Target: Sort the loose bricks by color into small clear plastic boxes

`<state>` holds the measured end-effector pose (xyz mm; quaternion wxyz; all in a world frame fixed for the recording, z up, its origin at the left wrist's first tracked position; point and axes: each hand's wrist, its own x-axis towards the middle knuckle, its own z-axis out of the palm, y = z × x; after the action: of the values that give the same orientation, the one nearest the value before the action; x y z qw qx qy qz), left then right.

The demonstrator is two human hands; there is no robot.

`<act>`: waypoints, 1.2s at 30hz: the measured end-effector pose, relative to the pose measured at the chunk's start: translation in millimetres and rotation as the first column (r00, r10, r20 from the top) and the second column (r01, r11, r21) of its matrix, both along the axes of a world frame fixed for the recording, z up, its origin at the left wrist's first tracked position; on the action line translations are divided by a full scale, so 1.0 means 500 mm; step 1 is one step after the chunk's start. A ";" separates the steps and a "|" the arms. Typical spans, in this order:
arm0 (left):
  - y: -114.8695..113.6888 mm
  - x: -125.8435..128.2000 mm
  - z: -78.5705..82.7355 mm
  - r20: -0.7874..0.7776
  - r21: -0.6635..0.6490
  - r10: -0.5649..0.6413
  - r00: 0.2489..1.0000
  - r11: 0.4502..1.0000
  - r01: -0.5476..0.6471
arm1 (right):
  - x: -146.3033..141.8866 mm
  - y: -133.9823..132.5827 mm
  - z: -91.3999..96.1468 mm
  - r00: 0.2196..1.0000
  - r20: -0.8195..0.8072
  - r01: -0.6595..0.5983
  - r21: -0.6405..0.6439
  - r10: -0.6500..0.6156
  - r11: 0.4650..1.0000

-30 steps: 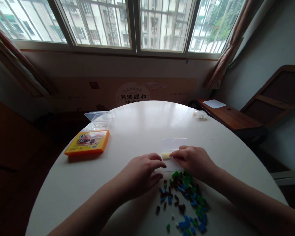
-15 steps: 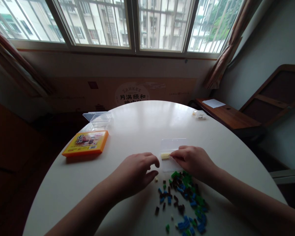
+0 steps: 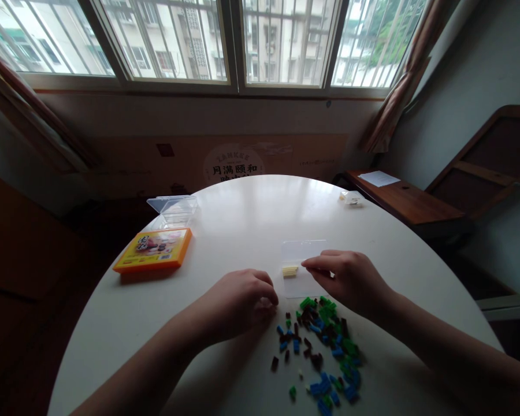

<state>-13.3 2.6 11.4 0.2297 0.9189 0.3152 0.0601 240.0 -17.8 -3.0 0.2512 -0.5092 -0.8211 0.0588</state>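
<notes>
My left hand (image 3: 242,300) is low over the white table, left of the block pile, with its fingers curled down and pressed together. Whatever is between those fingertips is hidden. My right hand (image 3: 351,277) hovers at the right side of a clear plastic sheet or tray (image 3: 309,249), index finger stretched out and a gap under it; I see nothing held. Just left of its fingertip a short row of cream-coloured blocks (image 3: 290,271) lies on the clear plastic. Below both hands is a loose pile of small green, blue and dark brown building blocks (image 3: 325,341).
An orange-yellow box (image 3: 153,249) sits at the table's left, in front of an open clear plastic case (image 3: 173,211). A small white packet (image 3: 351,198) is at the far right of the round white table (image 3: 238,225). Beyond stands a wooden surface with paper (image 3: 379,178).
My left fingers have lowered and closed where a small cream piece lay; that piece is out of sight. My right fingertips have come off the cream row, moving slightly right and up.
</notes>
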 end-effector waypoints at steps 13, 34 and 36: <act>0.003 0.011 -0.001 -0.058 0.031 0.082 0.995 0.996 -0.081 | 0.000 -0.009 -0.003 0.981 -0.137 -0.133 0.053 0.139 0.990; -0.018 0.040 -0.019 0.485 -0.153 0.221 0.846 0.974 -0.167 | -0.033 -0.033 0.005 0.929 -0.197 -0.303 0.078 0.313 0.950; -0.020 0.042 -0.019 0.504 -0.138 0.212 0.837 0.977 -0.165 | -0.033 -0.032 0.006 0.924 -0.212 -0.306 0.084 0.317 0.948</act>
<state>7.5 -7.3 2.1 0.3393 0.8224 0.3333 0.3123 223.7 -33.9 0.0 0.3415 -0.3559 -0.8594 0.1347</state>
